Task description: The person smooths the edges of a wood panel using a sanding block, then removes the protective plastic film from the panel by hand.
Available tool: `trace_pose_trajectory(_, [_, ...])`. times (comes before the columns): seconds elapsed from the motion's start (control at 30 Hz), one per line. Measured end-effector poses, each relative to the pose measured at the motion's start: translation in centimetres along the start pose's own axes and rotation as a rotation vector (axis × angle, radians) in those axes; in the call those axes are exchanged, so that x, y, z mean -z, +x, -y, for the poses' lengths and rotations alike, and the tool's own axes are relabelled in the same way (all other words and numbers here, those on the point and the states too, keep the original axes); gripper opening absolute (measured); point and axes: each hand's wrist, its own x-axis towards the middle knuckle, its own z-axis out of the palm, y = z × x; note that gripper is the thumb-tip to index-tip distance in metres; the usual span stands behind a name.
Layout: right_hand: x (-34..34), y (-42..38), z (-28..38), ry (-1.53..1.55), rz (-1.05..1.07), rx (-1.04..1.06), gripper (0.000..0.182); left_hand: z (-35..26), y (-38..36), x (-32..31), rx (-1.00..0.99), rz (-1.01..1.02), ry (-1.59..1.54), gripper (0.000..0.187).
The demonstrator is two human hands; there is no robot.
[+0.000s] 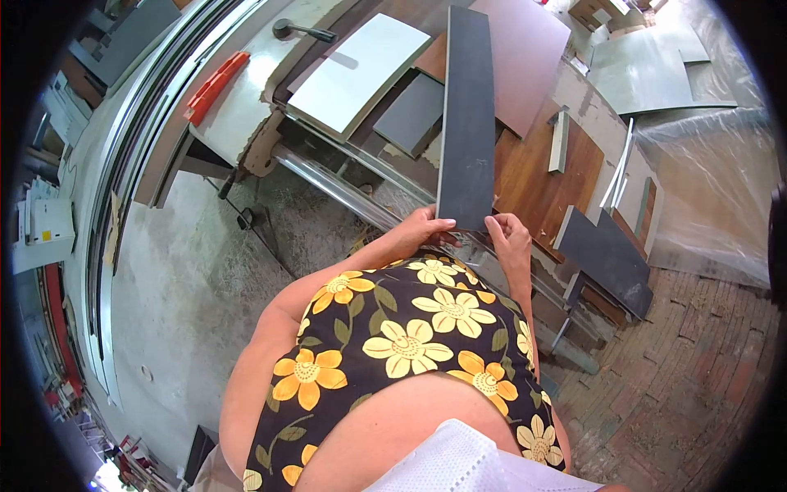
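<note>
A long dark grey board (pixel 469 115) points away from me, its near end at my waist. My left hand (pixel 425 230) grips the near left corner, thumb on top and fingers beneath. At the near right corner, my right hand (pixel 510 238) pinches the edge between thumb and bent fingers. Left of the board lie a white panel (pixel 361 74) and a smaller grey piece (pixel 410 113). A brown wooden panel (pixel 545 176) with a short narrow block (pixel 559 141) on it lies to the right.
A red-orange tool (pixel 216 86) and a black-handled lever (pixel 303 31) are on the machine at the upper left. A metal rail (pixel 336 189) runs below the panels. Notched dark boards (pixel 607 258) stand at the right, near plastic sheeting (pixel 709 189).
</note>
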Motion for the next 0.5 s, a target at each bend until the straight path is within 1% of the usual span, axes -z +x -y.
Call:
trace_pose_trajectory(0.03, [0.2,-0.1,0.0,0.014,0.035,-0.025,0.029,-0.1,0.1,-0.2,-0.012,0.015,0.017,0.043])
trace_pose_trajectory(0.17, [0.3,-0.4,-0.5,0.512,0.301,-0.239,0.028,-0.7,0.2,-1.1,-0.009,0.055,0.067,0.048])
trace_pose_trajectory(0.27, [-0.4,-0.9,-0.6,0.854,0.298,-0.274,0.029,-0.9,0.3,-1.0,-0.034,0.072,0.157,0.045])
trace_pose_trajectory(0.37, [-1.1,-1.7,0.1,1.011,0.236,-0.229,0.03,-1.7,-0.2,-1.3,-0.059,0.065,0.283,0.041])
trace_pose_trajectory(0.47, [-1.4,-1.5,-0.3,1.089,0.248,-0.221,0.03,-2.2,-0.7,-1.4,-0.099,0.055,0.352,0.039])
trace_pose_trajectory(0.5, [-1.5,-1.5,-0.2,1.098,0.259,-0.229,0.031,-2.2,-0.9,-1.2,-0.094,0.042,0.3,0.04])
